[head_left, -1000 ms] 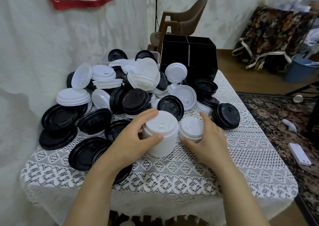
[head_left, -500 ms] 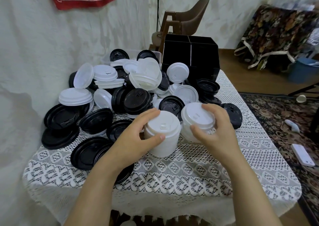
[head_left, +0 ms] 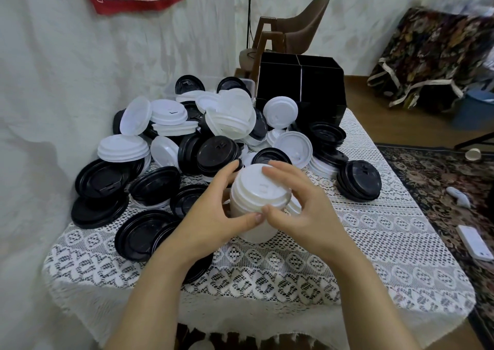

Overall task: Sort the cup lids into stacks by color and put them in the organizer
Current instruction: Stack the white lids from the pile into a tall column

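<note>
Head view showed the left hand (head_left: 211, 216) and right hand (head_left: 302, 210) gripping the white lid stack (head_left: 254, 189); it looked light, slippery, best held around the sides.

- The left hand (head_left: 211, 216) and the right hand (head_left: 302, 216) are both bare (each wrist likewise).
- The left forearm (head_left: 157, 296) and the right forearm (head_left: 361, 296) run uncovered down to the lower edge of the view.
- The left thumbnail (head_left: 257, 218) is short and plain; the fingers are slim.
</note>
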`<state>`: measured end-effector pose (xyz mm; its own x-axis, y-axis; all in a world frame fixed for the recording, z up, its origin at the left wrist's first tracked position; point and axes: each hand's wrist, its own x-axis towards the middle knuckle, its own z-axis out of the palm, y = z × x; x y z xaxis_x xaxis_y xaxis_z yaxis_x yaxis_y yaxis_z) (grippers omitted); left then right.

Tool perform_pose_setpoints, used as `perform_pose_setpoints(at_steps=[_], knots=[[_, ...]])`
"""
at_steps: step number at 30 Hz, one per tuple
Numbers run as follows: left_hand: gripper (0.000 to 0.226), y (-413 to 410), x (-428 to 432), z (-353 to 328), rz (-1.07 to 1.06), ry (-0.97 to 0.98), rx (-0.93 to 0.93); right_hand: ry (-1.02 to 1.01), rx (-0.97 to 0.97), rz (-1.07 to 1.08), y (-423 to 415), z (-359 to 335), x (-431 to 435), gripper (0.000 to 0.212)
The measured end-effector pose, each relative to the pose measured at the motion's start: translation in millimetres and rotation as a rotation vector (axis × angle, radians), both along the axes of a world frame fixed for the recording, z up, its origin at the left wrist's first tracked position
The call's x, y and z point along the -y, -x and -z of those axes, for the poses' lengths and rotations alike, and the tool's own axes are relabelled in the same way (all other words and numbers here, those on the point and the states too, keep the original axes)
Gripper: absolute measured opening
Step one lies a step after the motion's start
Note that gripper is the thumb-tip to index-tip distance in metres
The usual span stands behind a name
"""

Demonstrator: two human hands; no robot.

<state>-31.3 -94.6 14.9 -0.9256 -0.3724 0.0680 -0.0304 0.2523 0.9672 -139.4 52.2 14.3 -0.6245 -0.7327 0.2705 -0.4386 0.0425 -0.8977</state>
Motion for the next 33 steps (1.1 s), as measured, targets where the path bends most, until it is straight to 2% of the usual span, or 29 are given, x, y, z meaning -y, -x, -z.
perform_pose_setpoints(at_steps=[7, 12, 15, 18, 20, 22, 25, 28, 30, 33], knots=[[0.086, -2.1, 2.4, 1.7, 0.029, 0.028, -0.001, -0.052, 0.035, -0.035, -3.8, 1.6, 3.6, 0.056], [0.068, 0.0, -1.8, -3.9, 0.019, 0.061, -0.071, -0.069, 0.043, -0.022, -5.0, 1.9, 3.8, 0.055], [0.069, 2.9, -1.0, -2.4, -0.002, 0.068, -0.049, -0.081, 0.044, -0.048, -4.6, 2.4, 1.6, 0.055], [0.068, 3.3, 0.9, 0.7, -0.009, 0.091, -0.03, -0.029, 0.14, -0.106, -2.0, -0.4, -4.3, 0.054], [0.064, 3.4, 1.7, 1.6, -0.008, 0.097, -0.026, 0.048, 0.213, 0.03, 3.6, -1.8, -10.3, 0.053], [0.061, 3.7, 2.0, 2.1, -0.005, 0.097, -0.02, 0.059, 0.182, 0.287, 13.1, 0.3, -18.3, 0.05], [0.059, 4.0, 2.4, 2.8, -0.005, 0.081, -0.025, -0.21, 0.071, 0.461, 25.9, 10.6, -28.0, 0.054], [0.059, 4.2, 1.7, 2.6, -0.005, 0.064, -0.033, -0.574, -0.126, 0.482, 27.5, 24.1, -24.2, 0.076], [0.059, 3.9, 1.9, 2.8, -0.006, 0.058, -0.037, -0.661, -0.214, 0.574, 24.6, 27.9, -14.8, 0.09], [0.059, 3.2, 2.0, 2.7, 0.003, 0.05, -0.043, -0.688, -0.284, 0.654, 21.9, 30.2, -5.9, 0.091]])
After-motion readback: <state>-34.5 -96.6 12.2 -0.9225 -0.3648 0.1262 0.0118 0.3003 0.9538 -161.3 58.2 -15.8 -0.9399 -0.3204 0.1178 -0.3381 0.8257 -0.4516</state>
